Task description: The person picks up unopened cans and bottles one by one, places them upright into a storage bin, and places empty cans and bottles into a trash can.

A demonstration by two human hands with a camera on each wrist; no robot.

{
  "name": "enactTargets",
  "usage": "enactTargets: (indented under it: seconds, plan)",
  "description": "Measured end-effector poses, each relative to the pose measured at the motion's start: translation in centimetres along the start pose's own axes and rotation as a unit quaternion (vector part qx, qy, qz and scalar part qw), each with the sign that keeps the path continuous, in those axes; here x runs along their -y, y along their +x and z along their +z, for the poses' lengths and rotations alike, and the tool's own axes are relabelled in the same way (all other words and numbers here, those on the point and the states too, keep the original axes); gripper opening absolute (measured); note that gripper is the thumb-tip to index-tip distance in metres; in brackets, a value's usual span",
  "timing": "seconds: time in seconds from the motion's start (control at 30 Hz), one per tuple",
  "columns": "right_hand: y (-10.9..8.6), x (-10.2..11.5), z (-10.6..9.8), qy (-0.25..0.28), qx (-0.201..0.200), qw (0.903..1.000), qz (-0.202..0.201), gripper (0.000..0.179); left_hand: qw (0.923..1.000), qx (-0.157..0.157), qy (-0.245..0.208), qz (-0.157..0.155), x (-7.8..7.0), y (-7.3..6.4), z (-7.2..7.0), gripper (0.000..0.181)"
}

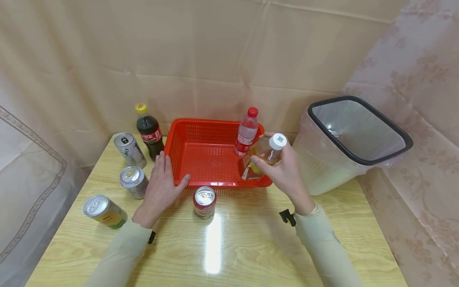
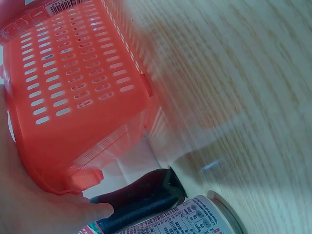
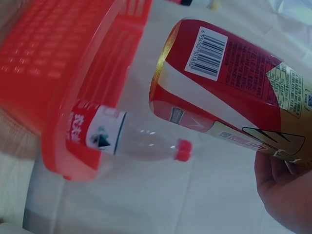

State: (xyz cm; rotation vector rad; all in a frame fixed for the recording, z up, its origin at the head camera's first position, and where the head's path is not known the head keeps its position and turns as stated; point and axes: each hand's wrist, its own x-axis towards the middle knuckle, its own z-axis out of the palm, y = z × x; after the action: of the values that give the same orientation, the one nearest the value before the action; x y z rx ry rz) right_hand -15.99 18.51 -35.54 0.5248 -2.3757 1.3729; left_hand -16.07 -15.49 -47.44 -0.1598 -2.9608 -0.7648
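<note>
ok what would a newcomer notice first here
Likely the bright red plastic basket, central in the head view, a clear red-capped bottle standing in its right end. At that end, the right hand grips a white-capped bottle with a red-gold label. Far right stands a black-rimmed translucent bin.

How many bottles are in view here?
3: a cola bottle left of the red basket, a red-capped water bottle inside it, and a white-capped bottle in the right hand. The bin could hide more.

Glossy plastic basket (image 1: 206,161), bottle (image 3: 234,78) with shiny label, metal-topped can (image 1: 205,201), glossy wood-grain table (image 1: 251,247), creased cloth backdrop (image 1: 215,52)
</note>
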Motion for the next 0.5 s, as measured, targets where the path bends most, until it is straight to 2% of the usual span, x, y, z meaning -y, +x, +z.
enactTargets:
  seconds: [0.27,0.5]
  plan:
    - [2.4,-2.2,0.4,-0.009,0.021,0.9987,0.046,0.060,1.0000,-0.003,0.004,0.003,0.0,0.0,0.1,0.100]
    - [3.6,-4.3,1.2,-0.037,0.030,0.9957,0.080,0.073,0.9999,-0.006,0.006,0.006,0.0,0.0,0.1,0.100]
